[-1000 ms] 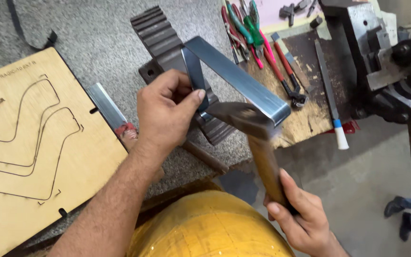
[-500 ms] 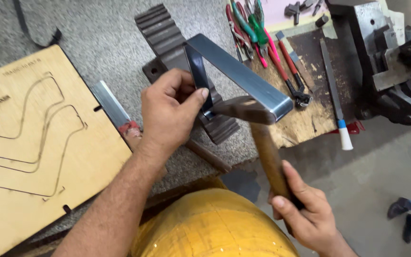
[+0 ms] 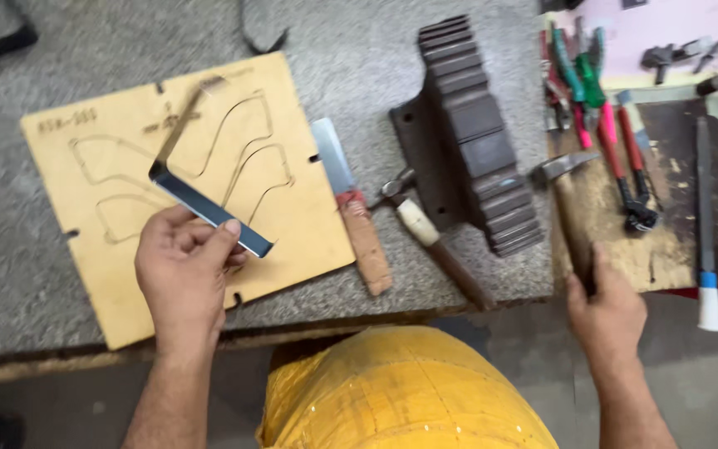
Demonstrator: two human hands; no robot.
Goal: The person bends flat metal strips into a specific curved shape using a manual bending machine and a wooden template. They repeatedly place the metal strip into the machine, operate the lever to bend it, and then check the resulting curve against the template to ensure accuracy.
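Head view: the left forearm reaches up from the lower left, and the left hand [image 3: 183, 270] is curled shut, pinching one leg of a bent steel strip [image 3: 209, 208] between thumb and fingers. The strip's corner points left and its other leg rises, blurred, over the wooden die board [image 3: 292, 224] with curved slots cut in it, which lies on the grey bench [image 3: 85, 50]. The right forearm comes up from the lower right; the right hand [image 3: 607, 309] is wrapped closed around the wooden handle of a hammer [image 3: 565, 199], whose steel head rests on a worn board near pliers [image 3: 592, 91] with coloured grips. Between the hands lie a flat chisel [image 3: 351, 208], a second hammer [image 3: 434, 241] and a dark ribbed metal block [image 3: 475, 141]
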